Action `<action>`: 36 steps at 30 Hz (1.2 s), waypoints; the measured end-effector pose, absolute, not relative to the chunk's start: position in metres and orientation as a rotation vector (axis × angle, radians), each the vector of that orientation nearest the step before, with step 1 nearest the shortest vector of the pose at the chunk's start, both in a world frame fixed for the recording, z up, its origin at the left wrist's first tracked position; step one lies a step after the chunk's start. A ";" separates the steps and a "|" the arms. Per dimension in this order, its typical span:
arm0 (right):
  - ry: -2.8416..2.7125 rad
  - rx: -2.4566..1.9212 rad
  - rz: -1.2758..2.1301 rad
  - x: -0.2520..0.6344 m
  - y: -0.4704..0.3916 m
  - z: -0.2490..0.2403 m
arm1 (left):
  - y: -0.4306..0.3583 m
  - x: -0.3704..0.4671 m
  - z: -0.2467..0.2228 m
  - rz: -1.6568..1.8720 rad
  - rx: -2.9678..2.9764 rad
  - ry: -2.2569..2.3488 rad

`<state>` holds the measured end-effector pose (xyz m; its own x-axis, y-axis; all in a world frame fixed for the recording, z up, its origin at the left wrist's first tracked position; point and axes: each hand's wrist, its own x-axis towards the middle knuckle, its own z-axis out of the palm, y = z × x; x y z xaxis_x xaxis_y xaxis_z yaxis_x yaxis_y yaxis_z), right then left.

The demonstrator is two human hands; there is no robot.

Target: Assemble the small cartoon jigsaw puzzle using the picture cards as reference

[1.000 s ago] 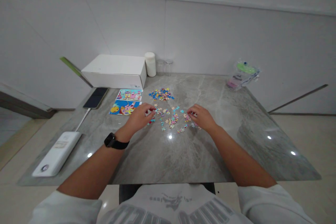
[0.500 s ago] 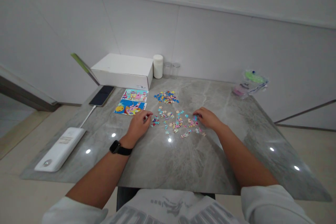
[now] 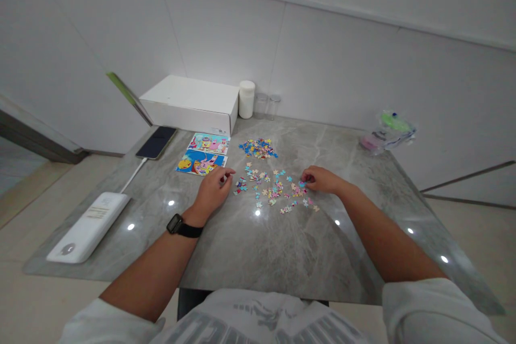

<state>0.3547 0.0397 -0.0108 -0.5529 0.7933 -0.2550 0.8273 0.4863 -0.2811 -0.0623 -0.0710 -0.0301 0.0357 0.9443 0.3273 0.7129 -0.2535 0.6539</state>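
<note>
Puzzle pieces [image 3: 276, 192] right of left hand [image 3: 212, 189], loosely unclenched; right hand [image 3: 321, 179] at their right edge, grasp unclear.

A: And the left hand [image 3: 213, 189] has pulled back towards nine o'clock, off the loose puzzle pieces [image 3: 276, 190]; the red-and-teal cluster [image 3: 241, 186] sits clear of it now!

B: The right hand [image 3: 320, 179] has eased out slightly towards three o'clock; a blue piece [image 3: 302, 185] has come into view at its fingertips!

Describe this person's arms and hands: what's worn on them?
The left hand and right hand are gloveless. A smartwatch with a dark squarish case and black strap circles the left wrist. Loose, pale grey sleeves end near the elbows.
</note>
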 end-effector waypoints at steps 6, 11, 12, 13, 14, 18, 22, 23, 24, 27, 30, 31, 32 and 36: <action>2.597 1.631 -0.897 0.349 0.032 0.000 | -0.076 -0.056 -0.019 1.119 1.967 1.615; 2.736 1.495 -1.468 0.290 0.006 0.016 | -0.073 -0.017 0.000 0.998 2.019 1.383; 2.764 1.439 -1.524 0.276 0.001 0.018 | -0.070 -0.009 0.002 0.959 2.020 1.340; 2.797 1.393 -1.557 0.265 -0.003 0.020 | -0.066 -0.002 0.002 0.917 2.017 1.304; 2.822 1.360 -1.576 0.256 -0.006 0.022 | -0.061 0.003 0.002 0.878 2.021 1.275; 2.847 1.470 -1.458 0.253 -0.003 0.019 | -0.037 -0.001 -0.004 0.837 2.076 1.413; 2.842 1.739 -0.812 0.261 0.010 0.006 | -0.018 -0.007 -0.011 0.669 2.164 1.603; 2.838 1.765 -0.659 0.258 0.013 0.003 | -0.015 -0.004 -0.013 0.603 2.212 1.601; 2.834 1.764 -0.556 0.253 0.015 -0.001 | -0.013 0.001 -0.014 0.534 2.261 1.597; 2.810 1.664 -0.452 0.232 0.018 -0.009 | -0.007 0.017 -0.015 0.402 2.333 1.591; 2.773 1.577 -0.394 0.215 0.021 -0.014 | -0.003 0.020 -0.014 0.394 2.270 1.615; 2.761 1.556 -0.392 0.213 0.023 -0.015 | -0.002 0.018 -0.013 0.399 2.245 1.626; 2.750 1.541 -0.400 0.211 0.025 -0.015 | -0.001 0.014 -0.012 0.403 2.225 1.636; 2.693 1.480 -0.472 0.211 0.032 -0.014 | 0.000 -0.004 -0.011 0.407 2.162 1.639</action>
